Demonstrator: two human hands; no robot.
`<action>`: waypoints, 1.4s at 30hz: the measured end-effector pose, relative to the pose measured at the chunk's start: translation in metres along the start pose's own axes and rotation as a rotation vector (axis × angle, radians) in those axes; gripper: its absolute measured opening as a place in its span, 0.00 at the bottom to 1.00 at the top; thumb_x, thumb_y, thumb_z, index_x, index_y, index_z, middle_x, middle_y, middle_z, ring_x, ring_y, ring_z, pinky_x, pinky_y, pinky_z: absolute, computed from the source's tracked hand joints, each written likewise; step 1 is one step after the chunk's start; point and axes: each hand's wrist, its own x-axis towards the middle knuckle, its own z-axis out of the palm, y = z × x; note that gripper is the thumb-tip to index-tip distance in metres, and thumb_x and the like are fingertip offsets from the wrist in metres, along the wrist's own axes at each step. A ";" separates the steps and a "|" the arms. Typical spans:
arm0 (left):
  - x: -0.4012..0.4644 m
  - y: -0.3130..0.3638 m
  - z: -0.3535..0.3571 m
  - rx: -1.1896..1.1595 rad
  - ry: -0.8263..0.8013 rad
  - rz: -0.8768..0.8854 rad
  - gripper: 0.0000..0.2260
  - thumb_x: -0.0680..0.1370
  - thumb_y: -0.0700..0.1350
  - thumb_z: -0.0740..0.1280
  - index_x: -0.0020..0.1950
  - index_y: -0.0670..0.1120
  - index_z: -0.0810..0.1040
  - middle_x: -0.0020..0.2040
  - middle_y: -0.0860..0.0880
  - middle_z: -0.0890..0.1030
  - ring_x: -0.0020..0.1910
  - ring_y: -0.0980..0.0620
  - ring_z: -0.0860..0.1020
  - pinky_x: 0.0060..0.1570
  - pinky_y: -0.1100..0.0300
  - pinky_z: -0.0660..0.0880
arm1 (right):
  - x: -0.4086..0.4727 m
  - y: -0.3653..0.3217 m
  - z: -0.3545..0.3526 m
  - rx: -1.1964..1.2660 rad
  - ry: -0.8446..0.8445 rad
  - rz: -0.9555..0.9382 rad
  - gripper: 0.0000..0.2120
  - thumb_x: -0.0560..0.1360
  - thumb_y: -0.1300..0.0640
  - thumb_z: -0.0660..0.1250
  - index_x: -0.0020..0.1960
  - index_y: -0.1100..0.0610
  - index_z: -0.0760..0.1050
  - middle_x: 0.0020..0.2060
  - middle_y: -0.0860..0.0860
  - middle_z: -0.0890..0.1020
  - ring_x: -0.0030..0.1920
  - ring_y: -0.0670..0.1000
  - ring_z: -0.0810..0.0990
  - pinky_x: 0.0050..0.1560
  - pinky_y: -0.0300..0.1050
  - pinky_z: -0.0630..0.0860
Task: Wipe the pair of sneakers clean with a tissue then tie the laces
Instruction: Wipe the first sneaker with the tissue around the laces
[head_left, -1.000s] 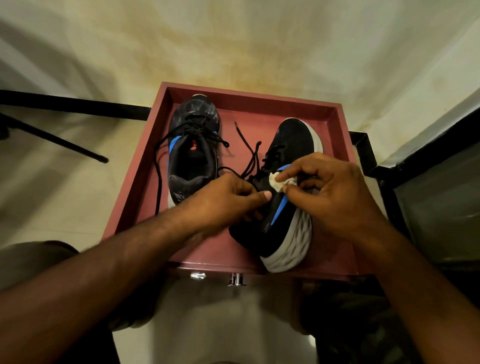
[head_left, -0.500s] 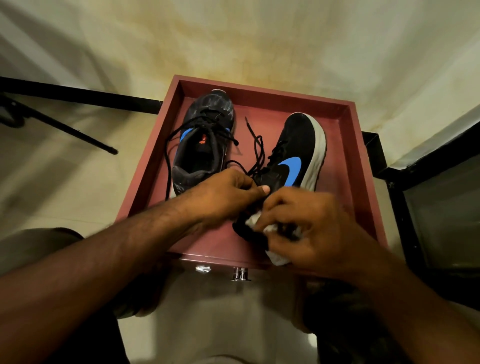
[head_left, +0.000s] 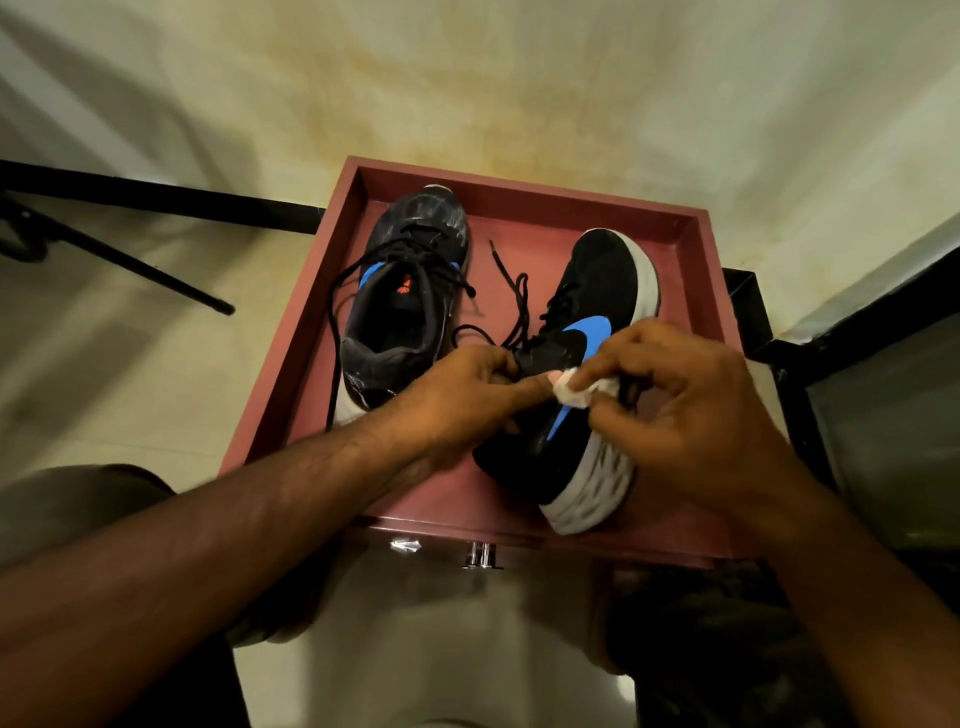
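Two black sneakers with blue marks lie in a red tray (head_left: 291, 353). The left sneaker (head_left: 400, 306) stands upright, its black laces loose. The right sneaker (head_left: 587, 395) is tipped on its side, white sole toward the right. My left hand (head_left: 462, 400) grips the right sneaker at its collar, thumb stretched along the side. My right hand (head_left: 680, 410) pinches a small crumpled white tissue (head_left: 574, 392) and presses it on the shoe's side by the blue mark. Loose laces (head_left: 511, 306) lie between the shoes.
The tray sits on a small stand with a metal knob (head_left: 480, 555) at its near edge. A black metal rail (head_left: 156, 195) runs at the left, a thin black rod (head_left: 156, 275) below it. A dark frame (head_left: 852, 332) stands at the right. My knees show at the bottom.
My right hand with the tissue has moved from the sneaker's heel forward to the middle of its side. My left hand keeps its hold on the shoe.
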 end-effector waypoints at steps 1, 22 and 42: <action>0.001 0.000 0.001 -0.033 -0.008 0.003 0.13 0.80 0.49 0.72 0.55 0.40 0.81 0.34 0.47 0.79 0.29 0.59 0.76 0.29 0.68 0.72 | 0.001 0.006 -0.004 -0.013 0.057 0.040 0.08 0.73 0.63 0.76 0.52 0.56 0.86 0.46 0.49 0.84 0.47 0.48 0.84 0.44 0.51 0.83; 0.004 -0.007 0.010 -0.154 -0.053 0.172 0.11 0.79 0.42 0.73 0.61 0.45 0.79 0.55 0.45 0.86 0.56 0.47 0.85 0.60 0.46 0.81 | 0.007 0.008 0.010 -0.141 0.139 0.088 0.05 0.77 0.59 0.75 0.53 0.57 0.86 0.49 0.49 0.84 0.51 0.45 0.82 0.54 0.41 0.82; 0.011 -0.006 0.006 -0.280 0.017 0.146 0.12 0.80 0.32 0.68 0.64 0.33 0.74 0.57 0.35 0.83 0.54 0.47 0.83 0.51 0.61 0.82 | 0.020 0.014 0.039 -0.142 0.226 0.141 0.08 0.75 0.52 0.76 0.53 0.50 0.88 0.44 0.45 0.80 0.52 0.50 0.75 0.50 0.39 0.74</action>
